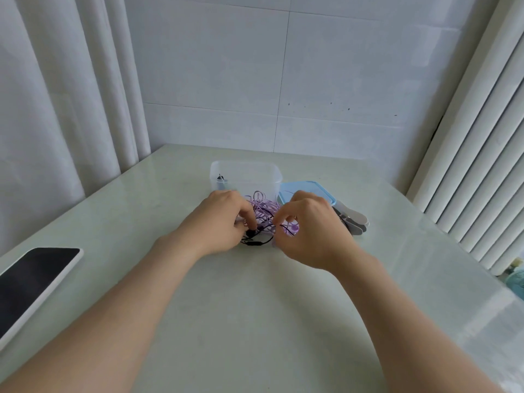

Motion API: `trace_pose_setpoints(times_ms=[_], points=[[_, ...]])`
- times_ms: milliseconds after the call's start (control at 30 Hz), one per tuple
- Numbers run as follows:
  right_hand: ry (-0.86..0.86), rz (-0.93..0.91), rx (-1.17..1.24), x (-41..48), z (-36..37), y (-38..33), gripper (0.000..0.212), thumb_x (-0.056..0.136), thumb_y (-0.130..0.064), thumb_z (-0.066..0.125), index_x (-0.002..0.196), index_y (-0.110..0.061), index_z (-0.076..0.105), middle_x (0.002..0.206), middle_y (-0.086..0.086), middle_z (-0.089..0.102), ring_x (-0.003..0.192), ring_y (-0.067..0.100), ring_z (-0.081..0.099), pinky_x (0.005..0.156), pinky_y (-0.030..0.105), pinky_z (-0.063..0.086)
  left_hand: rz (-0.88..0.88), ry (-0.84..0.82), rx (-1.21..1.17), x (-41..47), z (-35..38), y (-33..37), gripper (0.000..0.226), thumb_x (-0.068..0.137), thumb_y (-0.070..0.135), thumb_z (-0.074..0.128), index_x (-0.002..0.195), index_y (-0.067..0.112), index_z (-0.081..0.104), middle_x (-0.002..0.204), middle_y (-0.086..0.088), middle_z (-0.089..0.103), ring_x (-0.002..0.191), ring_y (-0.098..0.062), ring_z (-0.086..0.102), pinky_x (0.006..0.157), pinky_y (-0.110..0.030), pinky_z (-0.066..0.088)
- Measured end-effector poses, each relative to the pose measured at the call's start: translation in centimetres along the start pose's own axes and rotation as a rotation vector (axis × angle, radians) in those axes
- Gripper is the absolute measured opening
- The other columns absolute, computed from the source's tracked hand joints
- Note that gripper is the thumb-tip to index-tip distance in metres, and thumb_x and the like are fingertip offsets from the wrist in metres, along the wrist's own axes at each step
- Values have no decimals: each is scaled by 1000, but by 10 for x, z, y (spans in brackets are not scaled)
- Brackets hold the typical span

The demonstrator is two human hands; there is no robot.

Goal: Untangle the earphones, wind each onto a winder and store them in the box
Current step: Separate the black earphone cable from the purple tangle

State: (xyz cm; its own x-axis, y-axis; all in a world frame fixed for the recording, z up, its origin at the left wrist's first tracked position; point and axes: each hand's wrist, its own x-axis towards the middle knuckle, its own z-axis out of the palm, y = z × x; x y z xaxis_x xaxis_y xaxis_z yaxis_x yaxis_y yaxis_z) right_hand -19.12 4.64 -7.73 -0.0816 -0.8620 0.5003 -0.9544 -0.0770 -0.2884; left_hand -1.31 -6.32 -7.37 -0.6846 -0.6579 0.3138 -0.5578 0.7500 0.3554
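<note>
A tangle of purple earphones [263,209] and black earphones [256,240] lies on the table between my hands. My left hand [221,219] has its fingers curled down onto the black cable at the tangle's left side. My right hand [309,228] pinches a cable at the tangle's right, next to a purple earbud [293,228]. Behind the tangle stands a clear plastic box [246,177] with a small dark item inside at its left. Flat grey and beige winders [355,221] lie to the right, partly hidden by my right hand.
A light blue lid [309,190] lies right of the box. A white-framed tablet [31,282] rests at the table's left edge. A tiled wall stands behind, with curtains at left and right. The pale table [255,321] stretches toward me.
</note>
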Motion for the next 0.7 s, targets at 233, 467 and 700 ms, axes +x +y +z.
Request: trace_pose_setpoints(times_ms=[233, 467, 700], points=[[-27, 35, -61, 1, 4, 7, 11, 86, -31, 71, 96, -32, 76, 87, -8, 59, 86, 16, 56, 84, 40, 50, -1, -25, 45, -2, 6, -3, 41, 67, 79, 63, 82, 41, 70, 88, 20, 59, 86, -7, 58, 73, -32, 52], [-2, 35, -16, 1, 7, 5, 23, 89, -35, 74, 112, -34, 71, 87, -9, 61, 87, 18, 57, 84, 42, 49, 73, 181, -2, 2, 12, -1, 6, 90, 37, 73, 87, 34, 77, 89, 5, 49, 95, -20, 50, 82, -34, 46], [30, 111, 0, 1, 6, 4, 26, 90, -41, 76, 115, -33, 75, 67, -15, 54, 77, 16, 57, 74, 32, 41, -127, 257, -973, 5, -10, 21, 14, 96, 20, 59, 84, 14, 64, 98, -7, 79, 101, -23, 73, 94, -37, 51]])
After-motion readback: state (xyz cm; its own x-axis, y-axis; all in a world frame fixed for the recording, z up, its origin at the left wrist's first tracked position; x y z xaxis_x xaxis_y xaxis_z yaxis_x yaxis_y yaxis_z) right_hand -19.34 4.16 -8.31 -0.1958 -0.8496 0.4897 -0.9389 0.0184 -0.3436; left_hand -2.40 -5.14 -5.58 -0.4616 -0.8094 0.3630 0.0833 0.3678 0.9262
